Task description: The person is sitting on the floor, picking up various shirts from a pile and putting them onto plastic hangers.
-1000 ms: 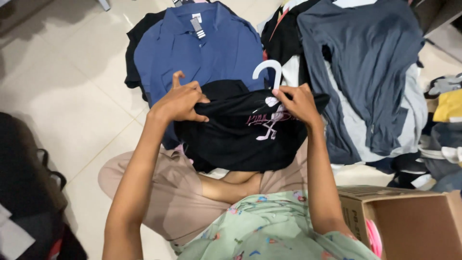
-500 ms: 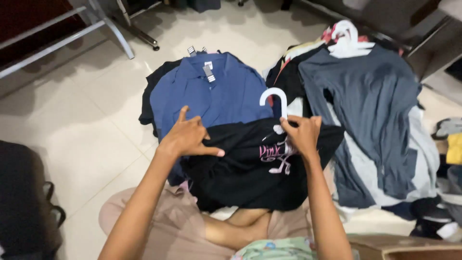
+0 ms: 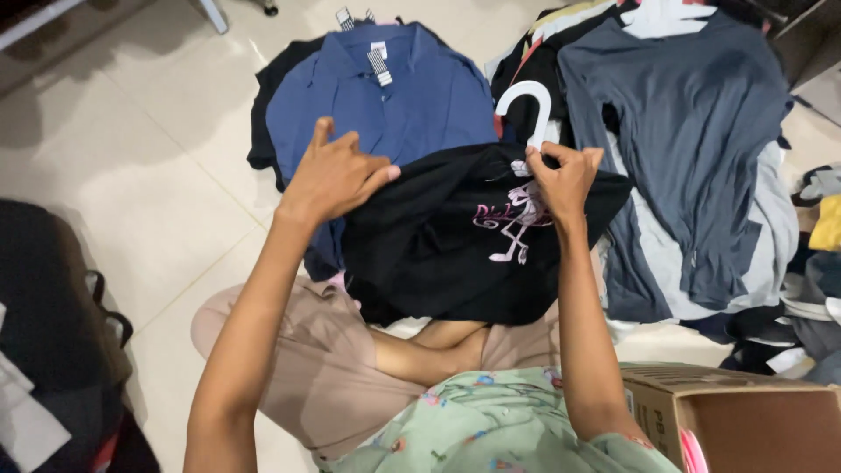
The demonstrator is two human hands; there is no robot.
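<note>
Below, a pale tiled floor [image 3: 149,184] is spreading out, and a person is sitting on it with legs folded. Heaps of clothes are lying ahead: a grey long-sleeved top [image 3: 683,131] at the right, a blue collared shirt [image 3: 412,96] in the middle. A black shirt [image 3: 455,236] with a pink print is hanging over the person's lap, overlapping the blue shirt's lower edge. A cardboard box [image 3: 745,420] is sitting at the lower right, and a dark bag [image 3: 53,298] is lying at the left. The left hand [image 3: 337,175] is resting on the black shirt's left shoulder, fingers spread apart and pressing on the cloth. The right hand [image 3: 565,180] is gripping the shirt's neck, fingers clamped where a white hanger hook [image 3: 530,109] is sticking up.
</note>
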